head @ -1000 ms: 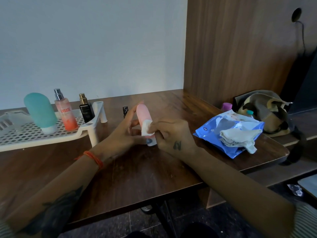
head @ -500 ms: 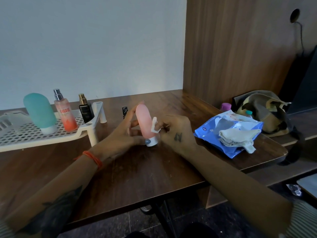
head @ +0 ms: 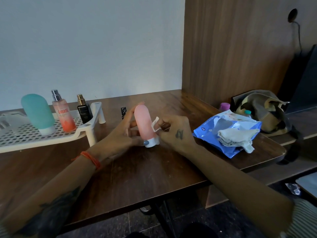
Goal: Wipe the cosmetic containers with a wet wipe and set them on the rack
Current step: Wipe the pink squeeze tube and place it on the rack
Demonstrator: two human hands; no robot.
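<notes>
1. Pink squeeze bottle (head: 143, 125) stands cap-down on the wooden worktop (head: 137, 177), steadied by the left hand (head: 120, 136), whose fingers close around its far side and thumb presses near the white cap.
2. Right hand (head: 175, 133) pinches a small folded wet wipe (head: 155, 125) against the bottle's right side.
3. White perforated rack (head: 25, 134) at left carries a teal bottle (head: 37, 114), a pink spray bottle (head: 62, 114) and a black bottle (head: 84, 111), all upright.
4. Blue wipes pack (head: 205, 134) lies at right with used wipes (head: 236, 137) on top.
</notes>
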